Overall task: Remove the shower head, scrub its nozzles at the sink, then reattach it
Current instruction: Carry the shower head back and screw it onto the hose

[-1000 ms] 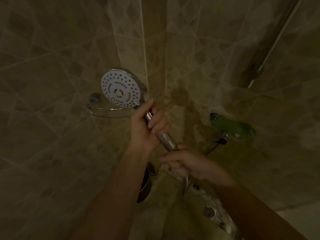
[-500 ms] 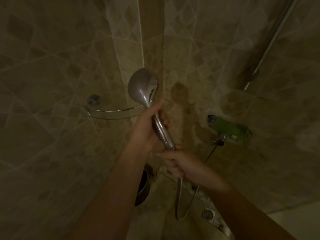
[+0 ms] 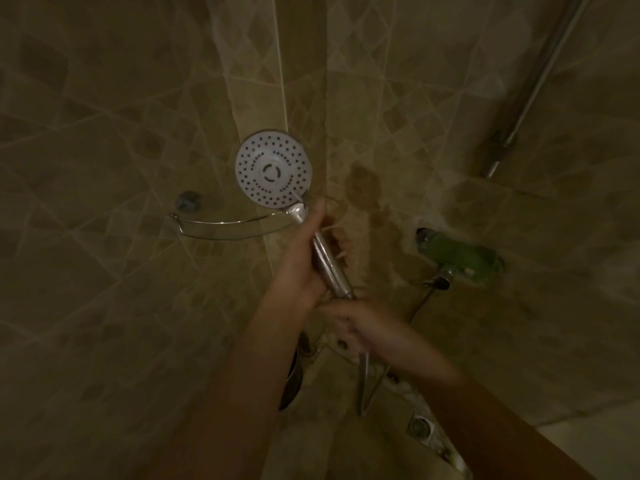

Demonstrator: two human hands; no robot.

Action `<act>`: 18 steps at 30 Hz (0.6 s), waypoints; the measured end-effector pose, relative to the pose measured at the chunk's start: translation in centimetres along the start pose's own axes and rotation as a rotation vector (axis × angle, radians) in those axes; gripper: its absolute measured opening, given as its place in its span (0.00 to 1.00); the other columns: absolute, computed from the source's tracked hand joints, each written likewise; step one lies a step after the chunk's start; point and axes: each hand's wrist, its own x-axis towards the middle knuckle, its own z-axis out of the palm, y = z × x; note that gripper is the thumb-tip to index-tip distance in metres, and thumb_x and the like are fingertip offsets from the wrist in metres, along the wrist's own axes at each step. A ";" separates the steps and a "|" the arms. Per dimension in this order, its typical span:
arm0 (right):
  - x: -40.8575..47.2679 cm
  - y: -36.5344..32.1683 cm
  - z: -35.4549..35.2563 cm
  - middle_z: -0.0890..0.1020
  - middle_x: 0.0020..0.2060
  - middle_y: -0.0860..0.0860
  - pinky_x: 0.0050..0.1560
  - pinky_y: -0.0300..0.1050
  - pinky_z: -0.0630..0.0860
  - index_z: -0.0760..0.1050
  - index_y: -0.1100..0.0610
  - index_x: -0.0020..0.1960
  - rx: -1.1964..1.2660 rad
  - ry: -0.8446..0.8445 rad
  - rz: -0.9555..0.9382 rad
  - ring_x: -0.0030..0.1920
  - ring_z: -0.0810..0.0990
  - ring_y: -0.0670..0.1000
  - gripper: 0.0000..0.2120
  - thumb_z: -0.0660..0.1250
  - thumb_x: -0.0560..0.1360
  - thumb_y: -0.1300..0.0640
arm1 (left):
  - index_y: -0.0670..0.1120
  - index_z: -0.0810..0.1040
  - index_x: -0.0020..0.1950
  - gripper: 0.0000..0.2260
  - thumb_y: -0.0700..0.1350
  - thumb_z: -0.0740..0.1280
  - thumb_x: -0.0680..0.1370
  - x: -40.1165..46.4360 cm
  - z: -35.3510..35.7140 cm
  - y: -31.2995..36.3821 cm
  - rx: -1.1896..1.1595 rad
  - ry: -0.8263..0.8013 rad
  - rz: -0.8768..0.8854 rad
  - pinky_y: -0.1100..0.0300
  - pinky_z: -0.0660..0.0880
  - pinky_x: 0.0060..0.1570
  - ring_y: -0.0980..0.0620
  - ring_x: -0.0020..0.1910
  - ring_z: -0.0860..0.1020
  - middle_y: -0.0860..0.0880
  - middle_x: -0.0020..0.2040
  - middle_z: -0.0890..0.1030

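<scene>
Handle (image 3: 330,263) slants up-left to the shower head (image 3: 273,169); left hand (image 3: 304,261) wraps it, right hand (image 3: 367,327) (blurred) pinches the hose (image 3: 363,382) joint below.

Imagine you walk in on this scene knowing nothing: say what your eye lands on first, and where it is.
The white nozzle face of the shower head stands out brightest, in the middle against the dim tiled corner. The left hand grips its chrome handle, while the blurred right hand works at the base where the hose joins. To the right, a green fixture sits on the wall.
</scene>
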 end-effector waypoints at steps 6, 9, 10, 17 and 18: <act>0.4 -0.1 0.5 0.81 0.30 0.46 0.31 0.37 0.70 0.79 0.52 0.38 -0.492 0.391 -0.257 0.30 0.77 0.40 0.09 0.65 0.74 0.52 | 0.47 0.75 0.38 0.14 0.51 0.78 0.73 0.4 2.2 -1.8 0.191 0.441 0.175 0.64 0.74 0.27 0.58 0.23 0.73 0.54 0.26 0.74; 0.0 -0.3 0.2 0.72 0.24 0.49 0.26 0.40 0.63 0.73 0.53 0.31 -0.221 0.186 -0.101 0.22 0.68 0.47 0.09 0.68 0.66 0.51 | 0.50 0.68 0.32 0.18 0.46 0.76 0.74 0.2 1.2 -0.9 0.068 0.306 0.092 0.65 0.63 0.19 0.58 0.18 0.61 0.55 0.23 0.64; -0.1 -0.4 0.1 0.68 0.23 0.49 0.23 0.37 0.60 0.70 0.51 0.30 -0.061 0.032 -0.022 0.20 0.64 0.47 0.10 0.69 0.66 0.52 | 0.50 0.68 0.32 0.18 0.47 0.75 0.74 0.1 0.7 -0.4 0.041 0.163 0.029 0.64 0.62 0.19 0.58 0.18 0.60 0.55 0.22 0.63; -0.1 0.2 0.8 0.69 0.20 0.48 0.22 0.38 0.61 0.73 0.52 0.25 0.011 0.125 0.020 0.19 0.66 0.47 0.12 0.72 0.59 0.46 | 0.43 0.79 0.47 0.10 0.49 0.75 0.76 0.2 0.6 -0.6 0.190 0.151 -0.038 0.60 0.76 0.29 0.54 0.27 0.77 0.49 0.31 0.78; 0.1 0.4 1.0 0.74 0.21 0.47 0.25 0.40 0.67 0.77 0.51 0.27 -0.076 0.294 -0.026 0.21 0.71 0.48 0.10 0.72 0.60 0.46 | 0.42 0.81 0.50 0.10 0.48 0.75 0.76 0.4 0.9 -1.1 0.275 0.286 0.026 0.60 0.79 0.31 0.54 0.30 0.80 0.49 0.34 0.81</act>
